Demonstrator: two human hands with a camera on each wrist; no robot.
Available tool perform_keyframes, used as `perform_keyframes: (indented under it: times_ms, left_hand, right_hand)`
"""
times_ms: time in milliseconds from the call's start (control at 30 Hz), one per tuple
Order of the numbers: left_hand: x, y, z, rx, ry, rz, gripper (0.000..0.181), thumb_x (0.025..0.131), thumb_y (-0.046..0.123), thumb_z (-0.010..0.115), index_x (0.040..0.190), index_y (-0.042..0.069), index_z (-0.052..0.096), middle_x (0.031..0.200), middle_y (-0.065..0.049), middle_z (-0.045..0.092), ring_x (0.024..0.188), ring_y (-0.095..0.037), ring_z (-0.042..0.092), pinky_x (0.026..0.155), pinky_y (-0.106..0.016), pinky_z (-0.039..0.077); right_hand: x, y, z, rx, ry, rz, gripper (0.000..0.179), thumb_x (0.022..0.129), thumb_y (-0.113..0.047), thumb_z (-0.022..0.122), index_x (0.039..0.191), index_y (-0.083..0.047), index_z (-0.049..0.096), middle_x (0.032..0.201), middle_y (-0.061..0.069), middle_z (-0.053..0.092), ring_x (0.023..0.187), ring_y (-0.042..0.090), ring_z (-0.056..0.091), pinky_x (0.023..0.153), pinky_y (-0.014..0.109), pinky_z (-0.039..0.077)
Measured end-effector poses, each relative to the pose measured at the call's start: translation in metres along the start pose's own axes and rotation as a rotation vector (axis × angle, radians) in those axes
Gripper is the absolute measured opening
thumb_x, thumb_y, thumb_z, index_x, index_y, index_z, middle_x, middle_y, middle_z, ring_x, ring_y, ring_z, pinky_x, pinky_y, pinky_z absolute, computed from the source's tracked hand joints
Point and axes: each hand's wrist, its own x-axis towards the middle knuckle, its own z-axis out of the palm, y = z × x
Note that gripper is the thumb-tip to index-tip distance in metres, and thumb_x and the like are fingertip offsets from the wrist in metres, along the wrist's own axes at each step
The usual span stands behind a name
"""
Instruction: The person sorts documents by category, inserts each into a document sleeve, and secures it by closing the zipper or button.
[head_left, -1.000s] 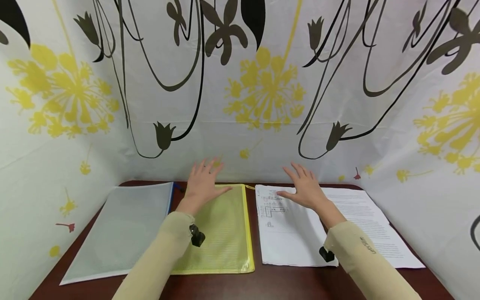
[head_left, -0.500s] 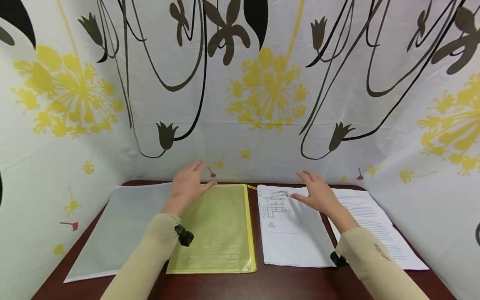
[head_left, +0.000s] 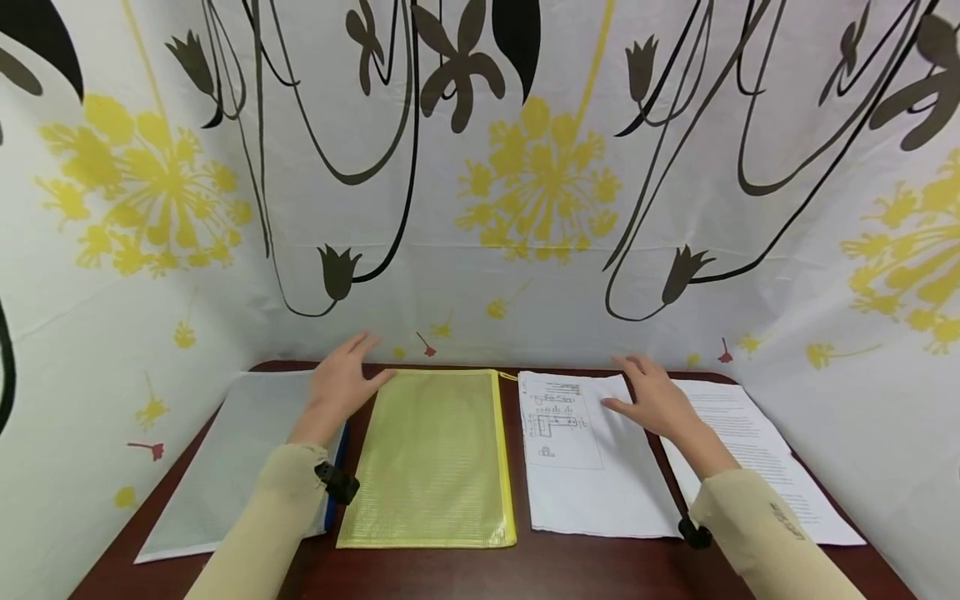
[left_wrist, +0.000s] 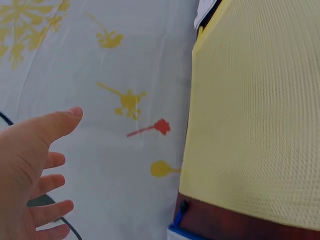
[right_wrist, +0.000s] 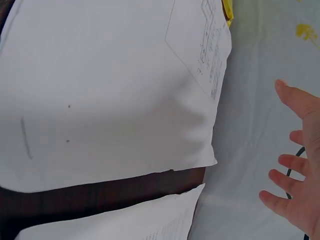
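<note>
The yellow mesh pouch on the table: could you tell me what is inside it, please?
Through the mesh of the yellow mesh pouch nothing distinct shows; it lies flat on the table, and whether it holds anything cannot be told. Neither the left hand nor the right hand touches it.

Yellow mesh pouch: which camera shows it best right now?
The head view: the whole yellow mesh pouch lies flat between the clear folder and the papers. The left wrist view shows only its far end close up; the right wrist view catches just a yellow corner.
</note>
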Motion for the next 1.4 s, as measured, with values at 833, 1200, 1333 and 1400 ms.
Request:
perform_keyframes:
  times_ms: [833, 1200, 1333, 1400]
  left_hand:
    - [-0.043, -0.062, 0.029, -0.238, -0.084, -0.163, 0.073, 0.094, 0.047, 0.064, 0.150, 0.007, 0.043, 0.158, -0.024, 0.035, 0.143, -0.047, 0.034, 0.107, -0.064, 0.039]
    - [-0.061, -0.072, 0.052, -0.504, -0.069, -0.292, 0.072, 0.094, 0.044, 0.066, 0.150, 0.006, 0.042, 0.157, -0.022, 0.038, 0.136, -0.043, 0.047, 0.107, -0.058, 0.043]
    - [-0.064, -0.072, 0.055, -0.592, -0.060, -0.342, 0.069, 0.094, 0.040, 0.068, 0.149, 0.007, 0.043, 0.155, -0.023, 0.040, 0.136, -0.042, 0.047, 0.107, -0.057, 0.044]
    - [-0.066, -0.072, 0.056, -0.623, -0.054, -0.361, 0.067, 0.093, 0.037, 0.069, 0.149, 0.007, 0.044, 0.154, -0.025, 0.041, 0.136, -0.042, 0.048, 0.106, -0.056, 0.045]
  right_hand:
    - [-0.019, 0.023, 0.008, 0.008, -0.020, 0.048, 0.084, 0.089, -0.050, 0.069, 0.147, 0.004, 0.041, 0.144, 0.035, 0.042, 0.130, 0.054, 0.042, 0.101, 0.067, 0.041]
    - [-0.027, 0.027, 0.013, 0.060, -0.044, 0.119, 0.085, 0.090, -0.053, 0.066, 0.149, 0.001, 0.038, 0.147, 0.037, 0.037, 0.130, 0.057, 0.041, 0.100, 0.069, 0.040]
    - [-0.030, 0.032, 0.017, 0.087, -0.060, 0.162, 0.086, 0.091, -0.055, 0.064, 0.149, 0.003, 0.038, 0.144, 0.038, 0.039, 0.126, 0.056, 0.046, 0.097, 0.068, 0.043]
    - [-0.032, 0.034, 0.018, 0.115, -0.068, 0.186, 0.087, 0.091, -0.055, 0.064, 0.149, 0.005, 0.038, 0.141, 0.039, 0.042, 0.122, 0.054, 0.050, 0.095, 0.065, 0.046]
